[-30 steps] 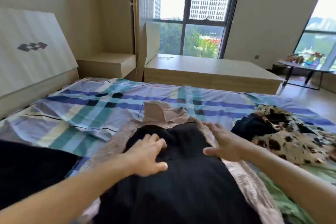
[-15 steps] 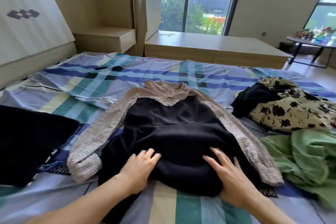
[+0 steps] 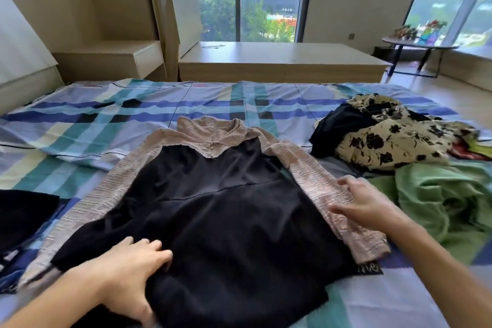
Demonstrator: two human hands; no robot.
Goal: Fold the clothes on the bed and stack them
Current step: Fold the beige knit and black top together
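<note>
Lying flat: dress [image 3: 221, 210] | left hand [image 3: 127, 271] on hem | right hand [image 3: 364, 202] on sleeve [image 3: 316, 178]

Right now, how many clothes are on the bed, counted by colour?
Black dress with beige sleeves: 1
Plain black: 2, left black garment, black garment in the right pile
Cream floral garment: 1
Green garment: 1
Total: 5; a red scrap at the far right is too hidden to count.

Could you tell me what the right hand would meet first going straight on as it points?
The right hand points left over the beige sleeve; next it would likely meet the dress's black front, though its height above the cloth is unclear.
</note>
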